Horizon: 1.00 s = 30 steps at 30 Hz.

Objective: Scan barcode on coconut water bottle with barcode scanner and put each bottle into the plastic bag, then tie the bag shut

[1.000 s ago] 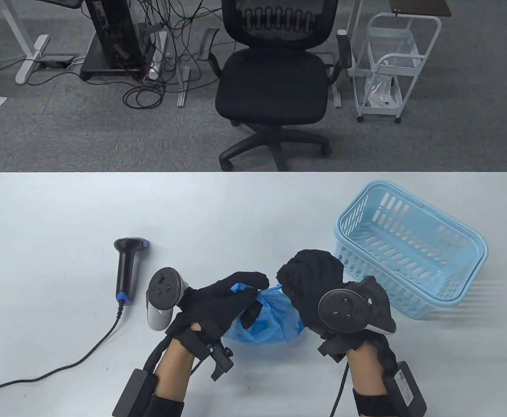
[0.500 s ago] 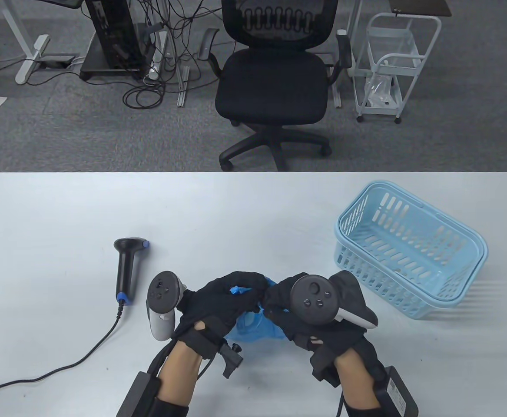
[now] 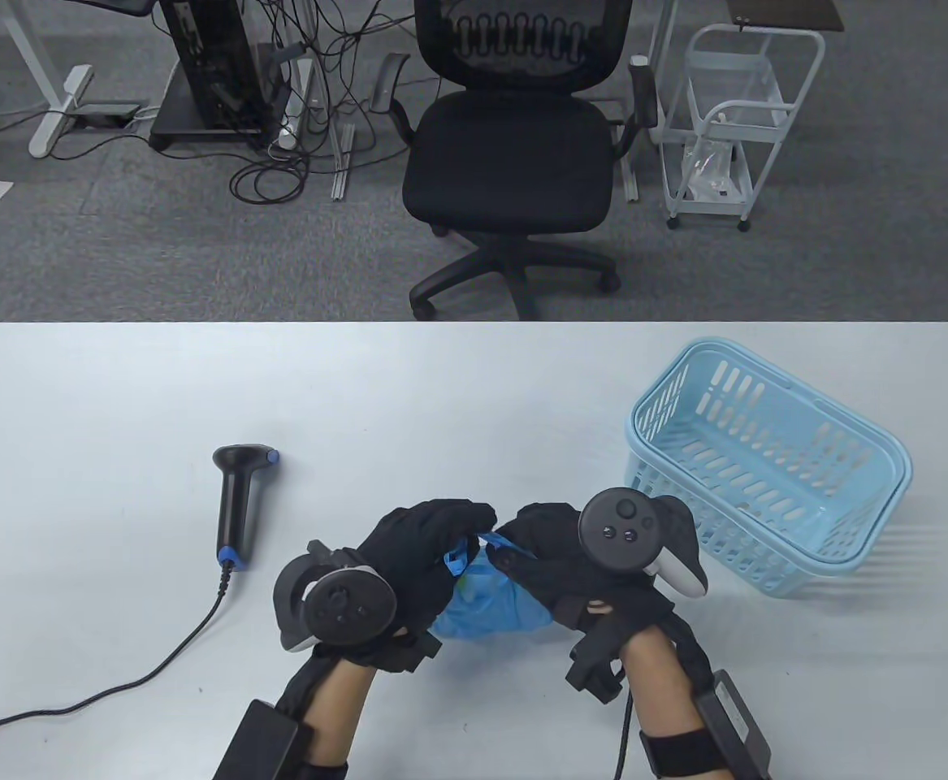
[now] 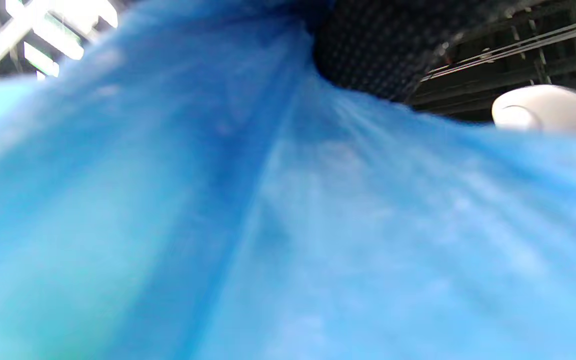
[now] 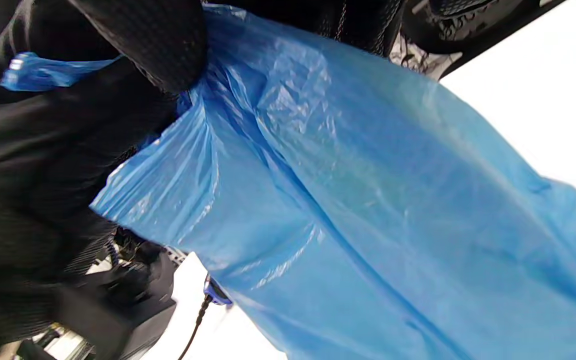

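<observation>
A blue plastic bag [image 3: 490,605] sits on the white table [image 3: 116,390] between both hands, its contents hidden; a faint green patch shows through the film. My left hand [image 3: 421,552] pinches one bag handle at the top. My right hand [image 3: 543,552] pinches the other handle strip, and the two handles cross between the fingertips. In the right wrist view the bag [image 5: 358,200] fills the frame, with gloved fingers [image 5: 153,45] curled round its gathered neck. The left wrist view shows only blurred blue film [image 4: 268,225]. The black barcode scanner [image 3: 238,496] lies to the left, untouched.
A light blue slotted basket [image 3: 766,467] stands at the right, just beyond my right hand. The scanner's cable [image 3: 116,691] trails toward the table's left front edge. A black office chair [image 3: 514,154] and a white cart [image 3: 725,122] stand on the floor behind the table.
Both hands have rolled over the bag top: the left turned so its tracker swung toward me, the right moved left and inward. The handles now cross between the fingertips.
</observation>
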Each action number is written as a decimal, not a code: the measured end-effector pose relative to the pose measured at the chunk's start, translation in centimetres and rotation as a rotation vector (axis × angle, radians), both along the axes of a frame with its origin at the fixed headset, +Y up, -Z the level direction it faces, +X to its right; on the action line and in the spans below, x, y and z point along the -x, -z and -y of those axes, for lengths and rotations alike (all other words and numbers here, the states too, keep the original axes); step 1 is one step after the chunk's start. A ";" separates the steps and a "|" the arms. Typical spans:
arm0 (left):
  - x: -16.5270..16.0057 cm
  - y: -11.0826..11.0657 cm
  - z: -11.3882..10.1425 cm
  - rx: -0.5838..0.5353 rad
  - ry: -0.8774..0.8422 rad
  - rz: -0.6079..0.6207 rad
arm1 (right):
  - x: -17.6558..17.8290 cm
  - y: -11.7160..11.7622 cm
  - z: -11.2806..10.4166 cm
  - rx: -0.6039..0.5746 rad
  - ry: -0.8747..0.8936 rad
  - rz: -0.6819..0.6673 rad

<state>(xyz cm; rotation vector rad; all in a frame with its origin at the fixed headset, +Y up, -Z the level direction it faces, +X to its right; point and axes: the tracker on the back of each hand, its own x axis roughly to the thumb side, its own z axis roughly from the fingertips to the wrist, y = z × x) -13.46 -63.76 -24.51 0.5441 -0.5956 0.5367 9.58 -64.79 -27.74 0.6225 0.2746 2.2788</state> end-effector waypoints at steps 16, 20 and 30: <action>0.5 0.7 2.2 0.127 -0.448 0.240 | -1.9 0.2 0.9 0.004 0.389 0.233; 0.8 0.9 2.4 0.161 -0.425 0.234 | -2.1 -0.4 0.0 -0.123 0.329 0.301; 4.7 0.2 2.7 0.326 -0.181 0.081 | -5.3 -3.1 -1.1 -0.234 0.129 0.406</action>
